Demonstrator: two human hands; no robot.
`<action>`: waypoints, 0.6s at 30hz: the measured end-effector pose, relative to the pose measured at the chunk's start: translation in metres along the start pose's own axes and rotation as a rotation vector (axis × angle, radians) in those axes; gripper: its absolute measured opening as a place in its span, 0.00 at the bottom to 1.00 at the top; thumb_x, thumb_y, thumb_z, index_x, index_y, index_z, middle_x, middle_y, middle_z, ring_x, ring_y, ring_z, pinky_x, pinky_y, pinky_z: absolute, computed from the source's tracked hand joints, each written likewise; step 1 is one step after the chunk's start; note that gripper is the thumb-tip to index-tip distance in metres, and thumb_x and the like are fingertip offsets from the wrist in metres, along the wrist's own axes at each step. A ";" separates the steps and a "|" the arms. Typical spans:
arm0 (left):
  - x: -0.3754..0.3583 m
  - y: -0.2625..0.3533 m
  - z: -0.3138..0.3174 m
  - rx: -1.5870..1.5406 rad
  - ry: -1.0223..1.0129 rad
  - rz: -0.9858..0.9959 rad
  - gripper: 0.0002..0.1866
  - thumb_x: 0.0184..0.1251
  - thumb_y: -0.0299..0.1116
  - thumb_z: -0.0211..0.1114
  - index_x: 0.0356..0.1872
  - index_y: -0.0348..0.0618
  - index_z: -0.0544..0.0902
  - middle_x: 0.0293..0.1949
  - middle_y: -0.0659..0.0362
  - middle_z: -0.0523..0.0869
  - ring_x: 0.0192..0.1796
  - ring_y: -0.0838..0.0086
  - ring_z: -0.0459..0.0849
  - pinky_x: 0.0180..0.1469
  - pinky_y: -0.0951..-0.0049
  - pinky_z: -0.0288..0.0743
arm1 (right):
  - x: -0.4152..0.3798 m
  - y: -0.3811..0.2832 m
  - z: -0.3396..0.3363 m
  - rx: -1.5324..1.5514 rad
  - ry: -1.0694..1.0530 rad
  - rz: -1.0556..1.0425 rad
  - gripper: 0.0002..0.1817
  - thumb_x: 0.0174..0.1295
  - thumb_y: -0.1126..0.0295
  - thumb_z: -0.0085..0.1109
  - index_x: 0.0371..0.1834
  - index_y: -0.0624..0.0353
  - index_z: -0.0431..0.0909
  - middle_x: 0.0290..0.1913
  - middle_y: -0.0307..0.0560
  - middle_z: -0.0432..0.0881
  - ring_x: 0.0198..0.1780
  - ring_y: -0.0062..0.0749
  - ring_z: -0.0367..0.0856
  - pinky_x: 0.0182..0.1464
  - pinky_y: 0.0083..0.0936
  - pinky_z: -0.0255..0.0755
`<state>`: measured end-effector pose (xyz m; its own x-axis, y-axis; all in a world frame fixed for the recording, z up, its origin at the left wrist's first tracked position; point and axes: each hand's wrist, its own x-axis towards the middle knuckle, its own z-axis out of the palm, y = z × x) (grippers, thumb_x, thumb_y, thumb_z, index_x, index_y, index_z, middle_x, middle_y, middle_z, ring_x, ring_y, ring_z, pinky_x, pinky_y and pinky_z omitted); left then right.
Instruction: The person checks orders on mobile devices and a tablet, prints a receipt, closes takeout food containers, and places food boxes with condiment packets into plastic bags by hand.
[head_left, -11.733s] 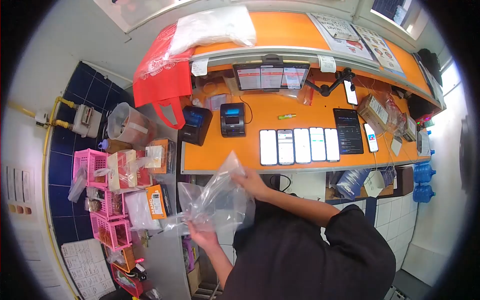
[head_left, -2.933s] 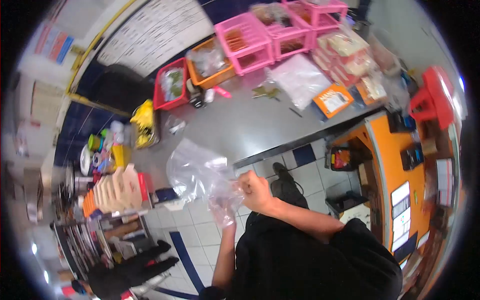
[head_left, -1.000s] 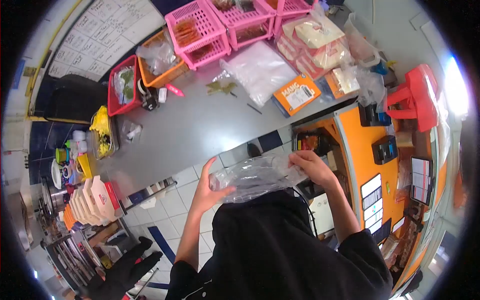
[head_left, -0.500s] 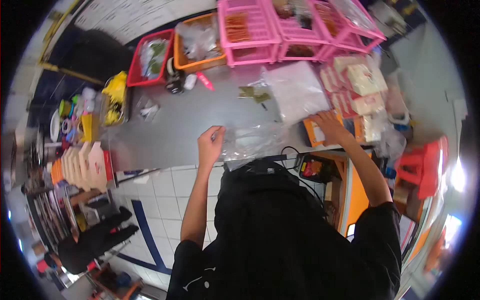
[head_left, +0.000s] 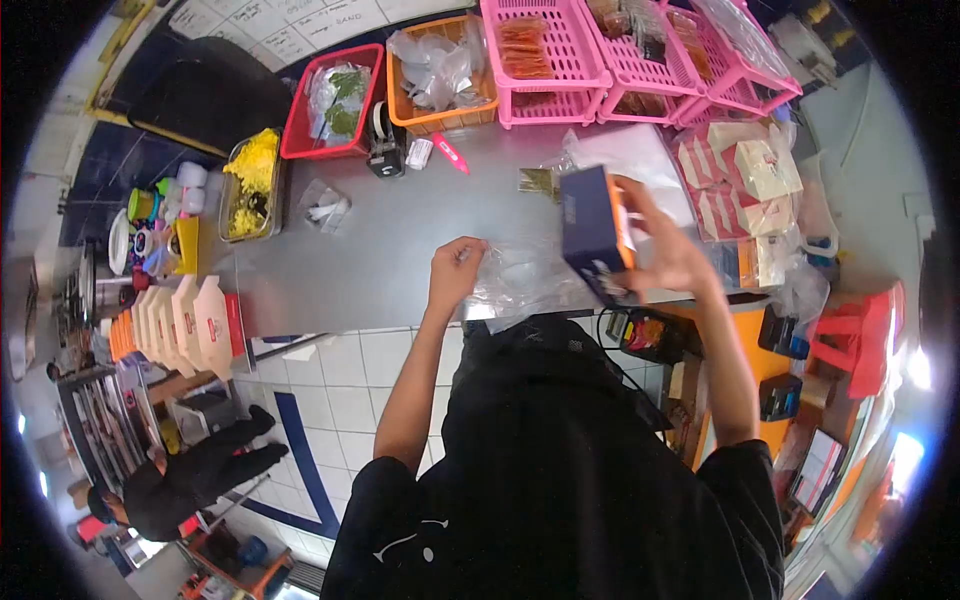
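Observation:
Near the front edge of the metal table, my left hand (head_left: pixel 456 272) pinches the left end of a clear plastic bag (head_left: pixel 520 283). My right hand (head_left: pixel 668 245) is wrapped round a dark blue and orange box (head_left: pixel 588 225), tilted just above the table to the right of the bag. Behind the box lies a stack of white sheets (head_left: pixel 640 165), partly hidden by it. A small green packet (head_left: pixel 538 181) rests left of the sheets.
Along the back stand a red basket (head_left: pixel 332 105), an orange basket (head_left: pixel 440 75) and pink racks (head_left: pixel 550 60). Folded cartons (head_left: pixel 740 180) sit at the right. A tape dispenser (head_left: pixel 386 145), a pink cutter (head_left: pixel 451 153) and a yellow-filled tub (head_left: pixel 250 190) are further left. A person (head_left: pixel 190 490) is at lower left.
My right hand has taken hold of the blue and orange box, lifted it and moved it left. My left hand still grips the bag. The whole view has shifted slightly.

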<state>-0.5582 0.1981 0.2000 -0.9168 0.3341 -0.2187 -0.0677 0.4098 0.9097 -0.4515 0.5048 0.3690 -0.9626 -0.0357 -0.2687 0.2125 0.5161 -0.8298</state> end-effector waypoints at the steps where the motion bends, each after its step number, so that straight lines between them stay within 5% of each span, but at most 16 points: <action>1: 0.001 0.001 -0.004 -0.062 -0.046 -0.103 0.09 0.69 0.36 0.66 0.38 0.41 0.89 0.28 0.63 0.86 0.28 0.81 0.77 0.32 0.75 0.71 | 0.017 0.004 0.028 0.140 0.052 -0.101 0.62 0.37 0.62 0.79 0.78 0.57 0.49 0.69 0.61 0.67 0.73 0.51 0.63 0.73 0.43 0.61; 4: -0.004 0.020 -0.024 -0.203 -0.148 -0.300 0.09 0.70 0.35 0.64 0.39 0.42 0.88 0.27 0.63 0.84 0.29 0.82 0.78 0.30 0.79 0.71 | 0.064 0.003 0.115 0.315 0.252 -0.196 0.61 0.36 0.60 0.81 0.75 0.60 0.51 0.71 0.60 0.64 0.72 0.49 0.64 0.72 0.44 0.61; 8: 0.009 -0.041 -0.041 -0.358 -0.174 -0.249 0.11 0.70 0.33 0.63 0.44 0.38 0.87 0.31 0.64 0.86 0.27 0.83 0.79 0.28 0.79 0.71 | 0.093 0.018 0.189 0.245 0.359 -0.312 0.63 0.35 0.63 0.80 0.76 0.60 0.49 0.65 0.57 0.69 0.70 0.46 0.67 0.72 0.41 0.62; 10: 0.014 -0.038 -0.052 -0.701 -0.032 -0.452 0.11 0.71 0.32 0.62 0.46 0.35 0.85 0.33 0.64 0.85 0.26 0.85 0.76 0.26 0.80 0.67 | 0.080 0.009 0.198 0.082 0.076 -0.169 0.60 0.36 0.62 0.80 0.75 0.60 0.52 0.64 0.59 0.70 0.68 0.47 0.70 0.71 0.36 0.64; 14: 0.014 -0.007 -0.100 -0.575 -0.168 -0.428 0.12 0.72 0.36 0.64 0.44 0.38 0.86 0.24 0.70 0.79 0.21 0.87 0.70 0.23 0.82 0.61 | 0.073 -0.013 0.218 -0.037 -0.037 -0.136 0.59 0.34 0.57 0.78 0.73 0.60 0.56 0.63 0.63 0.73 0.67 0.57 0.71 0.71 0.41 0.64; 16: 0.018 -0.013 -0.116 -0.586 -0.194 -0.384 0.12 0.71 0.38 0.66 0.44 0.39 0.87 0.23 0.72 0.77 0.20 0.87 0.67 0.23 0.83 0.59 | 0.080 -0.027 0.222 -0.048 -0.064 -0.121 0.59 0.34 0.57 0.78 0.74 0.60 0.56 0.63 0.63 0.73 0.66 0.57 0.72 0.70 0.42 0.65; 18: 0.025 -0.003 -0.130 -0.476 -0.255 -0.142 0.12 0.69 0.36 0.68 0.48 0.41 0.86 0.22 0.73 0.75 0.22 0.88 0.68 0.26 0.83 0.60 | 0.085 -0.036 0.230 -0.067 -0.069 -0.106 0.59 0.33 0.56 0.77 0.74 0.59 0.56 0.63 0.63 0.73 0.66 0.57 0.72 0.70 0.42 0.66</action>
<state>-0.6325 0.0949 0.2374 -0.7653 0.5230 -0.3753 -0.4080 0.0568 0.9112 -0.5025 0.2866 0.2632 -0.9647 -0.1503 -0.2163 0.0967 0.5619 -0.8216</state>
